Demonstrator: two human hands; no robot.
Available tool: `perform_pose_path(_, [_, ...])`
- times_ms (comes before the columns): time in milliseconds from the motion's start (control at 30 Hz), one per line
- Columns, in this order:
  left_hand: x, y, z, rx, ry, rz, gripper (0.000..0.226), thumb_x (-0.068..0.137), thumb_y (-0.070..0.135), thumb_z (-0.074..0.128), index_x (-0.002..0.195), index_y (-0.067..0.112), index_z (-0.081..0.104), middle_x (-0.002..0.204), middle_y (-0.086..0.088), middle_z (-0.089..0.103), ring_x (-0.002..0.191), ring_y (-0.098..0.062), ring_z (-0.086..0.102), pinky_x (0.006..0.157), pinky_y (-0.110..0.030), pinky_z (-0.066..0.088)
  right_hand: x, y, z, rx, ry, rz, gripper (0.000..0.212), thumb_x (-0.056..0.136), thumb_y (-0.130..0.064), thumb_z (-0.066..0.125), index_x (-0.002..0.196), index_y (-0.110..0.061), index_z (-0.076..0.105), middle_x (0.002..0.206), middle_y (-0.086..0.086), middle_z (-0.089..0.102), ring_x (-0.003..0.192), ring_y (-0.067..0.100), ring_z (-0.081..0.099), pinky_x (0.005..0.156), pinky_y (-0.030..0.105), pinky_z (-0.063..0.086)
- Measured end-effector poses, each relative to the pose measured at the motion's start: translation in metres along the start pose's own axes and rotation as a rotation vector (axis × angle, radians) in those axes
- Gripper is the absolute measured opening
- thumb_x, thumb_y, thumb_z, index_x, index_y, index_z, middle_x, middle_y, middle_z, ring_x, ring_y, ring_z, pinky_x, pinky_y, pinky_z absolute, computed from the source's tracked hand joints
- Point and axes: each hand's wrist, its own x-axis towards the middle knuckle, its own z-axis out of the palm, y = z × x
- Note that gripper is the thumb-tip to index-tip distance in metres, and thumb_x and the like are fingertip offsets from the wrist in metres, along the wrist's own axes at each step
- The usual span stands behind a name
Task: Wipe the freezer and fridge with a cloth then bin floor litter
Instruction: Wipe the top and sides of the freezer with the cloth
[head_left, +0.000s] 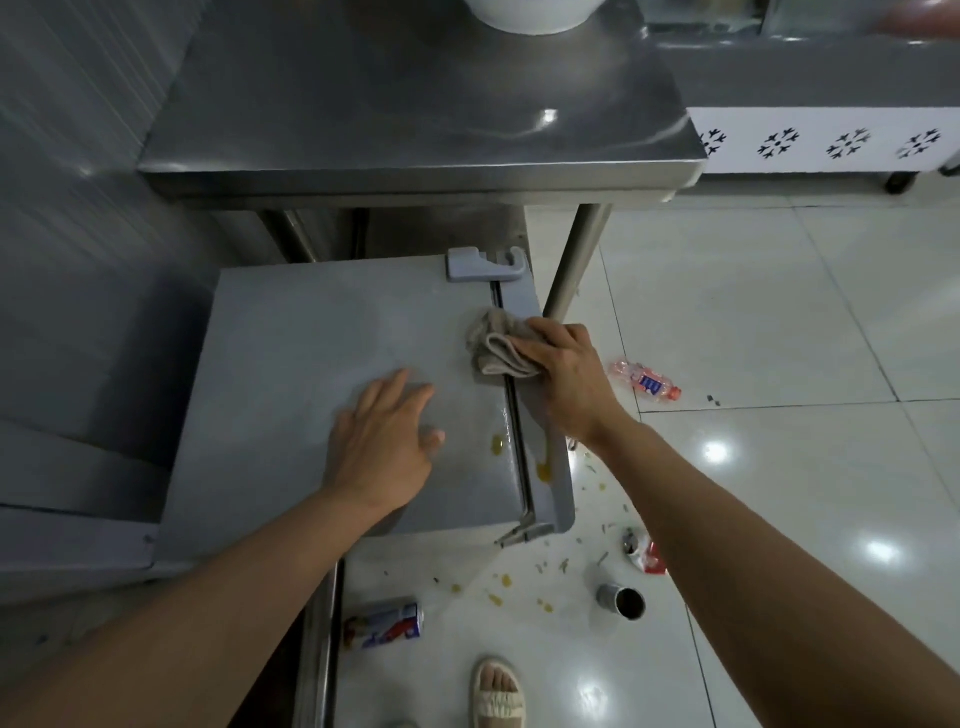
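Cloth (496, 347) sits bunched on the fridge (322, 332) top by the door seam, far side from me. Nearer: can (384, 623) on floor. My left hand (387, 447) lies flat, fingers straight, on fridge top; right hand (563, 374) grips cloth w/ curled fingers.

We see a steel table (415, 130) beyond the hands, with a white bowl (530, 15) on its far edge. Below the right hand, our sandal (497, 693) rests on the tiled floor (779, 322).
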Motion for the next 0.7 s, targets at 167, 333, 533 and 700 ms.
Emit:
perform_pose_path(167, [-0.035, -0.021, 0.001, 0.053, -0.078, 0.064, 0.091, 0.068, 0.075, 0.051, 0.144, 0.035, 0.021, 0.157, 0.007, 0.006, 0.142, -0.018, 0.007, 0.109, -0.051, 0.014, -0.094, -0.034, 0.003, 0.014, 0.053, 0.033, 0.043, 0.074, -0.002, 0.073, 0.114, -0.016, 0.069, 0.121, 0.007, 0.061, 0.099, 0.031, 0.052, 0.069, 0.046, 0.052])
perform_pose_path(333, [-0.050, -0.039, -0.003, 0.147, -0.102, 0.123, 0.115, 0.051, 0.067, 0.072, 0.145, 0.035, 0.014, 0.157, 0.007, 0.001, 0.140, -0.019, 0.005, 0.109, -0.054, 0.015, -0.145, -0.060, -0.001, -0.019, 0.046, 0.053, 0.053, 0.069, 0.019, 0.063, 0.114, -0.009, 0.068, 0.116, 0.013, 0.062, 0.091, 0.033, 0.052, 0.073, 0.040, 0.053])
perform_pose_path(533, [-0.052, -0.057, -0.004, 0.206, -0.047, 0.123, 0.115, 0.049, 0.057, 0.080, 0.143, 0.033, 0.018, 0.156, 0.006, 0.007, 0.137, -0.021, 0.011, 0.108, -0.052, 0.021, -0.076, -0.057, 0.002, -0.124, 0.044, 0.167, 0.037, 0.093, -0.010, 0.054, 0.129, -0.018, 0.057, 0.136, 0.005, 0.048, 0.111, 0.029, 0.041, 0.089, 0.035, 0.038])
perform_pose_path(700, [-0.057, -0.059, -0.007, 0.197, -0.036, 0.107, 0.114, 0.051, 0.054, 0.081, 0.143, 0.028, 0.019, 0.156, 0.006, 0.008, 0.138, -0.020, 0.012, 0.109, -0.051, 0.022, -0.095, -0.100, 0.037, -0.133, 0.142, 0.318, 0.056, 0.080, -0.001, 0.061, 0.132, -0.021, 0.053, 0.140, 0.009, 0.044, 0.113, 0.031, 0.042, 0.081, 0.040, 0.044])
